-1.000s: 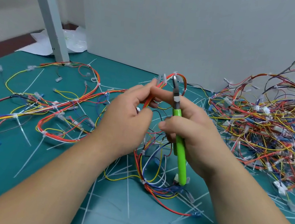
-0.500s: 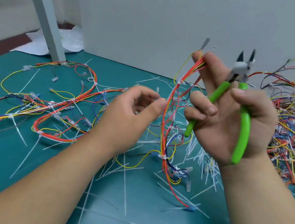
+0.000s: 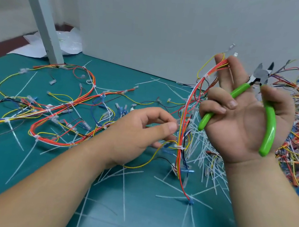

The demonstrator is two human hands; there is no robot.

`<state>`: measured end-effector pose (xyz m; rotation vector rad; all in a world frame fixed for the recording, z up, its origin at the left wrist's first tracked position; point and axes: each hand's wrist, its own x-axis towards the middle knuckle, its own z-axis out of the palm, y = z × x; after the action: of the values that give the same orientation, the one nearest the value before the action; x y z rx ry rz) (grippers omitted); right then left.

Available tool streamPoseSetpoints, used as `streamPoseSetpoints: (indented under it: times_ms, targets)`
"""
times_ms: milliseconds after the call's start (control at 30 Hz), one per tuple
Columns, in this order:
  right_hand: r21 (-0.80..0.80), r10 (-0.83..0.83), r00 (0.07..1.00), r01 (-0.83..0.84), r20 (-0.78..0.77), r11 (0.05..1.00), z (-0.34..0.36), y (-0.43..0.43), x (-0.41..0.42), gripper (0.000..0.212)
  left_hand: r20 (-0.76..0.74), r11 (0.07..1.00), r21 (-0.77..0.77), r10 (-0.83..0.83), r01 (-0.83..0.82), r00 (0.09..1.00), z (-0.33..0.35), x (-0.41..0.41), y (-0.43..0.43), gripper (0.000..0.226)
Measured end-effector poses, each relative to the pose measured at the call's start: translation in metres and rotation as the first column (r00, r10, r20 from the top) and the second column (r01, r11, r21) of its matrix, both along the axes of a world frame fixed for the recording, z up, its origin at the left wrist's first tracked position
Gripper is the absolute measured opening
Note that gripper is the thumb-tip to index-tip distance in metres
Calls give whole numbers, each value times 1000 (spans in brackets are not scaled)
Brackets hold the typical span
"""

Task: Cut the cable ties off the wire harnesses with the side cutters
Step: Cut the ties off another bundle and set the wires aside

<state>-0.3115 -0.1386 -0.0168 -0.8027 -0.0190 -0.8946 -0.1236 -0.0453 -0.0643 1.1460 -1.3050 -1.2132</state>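
My right hand (image 3: 247, 125) has two jobs. Its ring and little fingers curl round one handle of the green-handled steel side cutters (image 3: 270, 126), blades apart, while my fore and middle fingers pinch the top of the red, orange and yellow wire harness (image 3: 191, 97). I think that thin pinch could slip under a tug, or the open blades could nick a wire.

The palm faces me, raised. My left hand (image 3: 139, 131) curls beside the harness, though I cannot tell if it is gripping. A white cable tie (image 3: 179, 147) rings the harness just below.
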Motion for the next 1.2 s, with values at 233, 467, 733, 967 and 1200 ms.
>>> streamPoseSetpoints:
  times_ms: [233, 467, 733, 967, 1200]
  targets:
    - [-58, 123, 992, -121, 30, 991, -3, 6, 10, 72, 68, 999, -14, -31, 32, 997, -5, -13, 2, 12]
    - [-93, -48, 987, 34, -151, 995, 4, 10, 7, 79, -133, 975, 4, 220, -222, 966, -2, -7, -7, 16]
    - [28, -299, 882, 331, -364, 943, 2, 12, 18, 38, -166, 948, 16, 316, -317, 934, 2, -2, -11, 21]
    - [-73, -266, 853, 261, -449, 962, -1, 13, 16, 26, -248, 940, -24, 324, -340, 913, 1, -1, -9, 18]
    - [-673, -500, 549, -166, -670, 721, -3, 24, 13, 29, -361, 940, -6, 316, -341, 877, 1, 1, -10, 18]
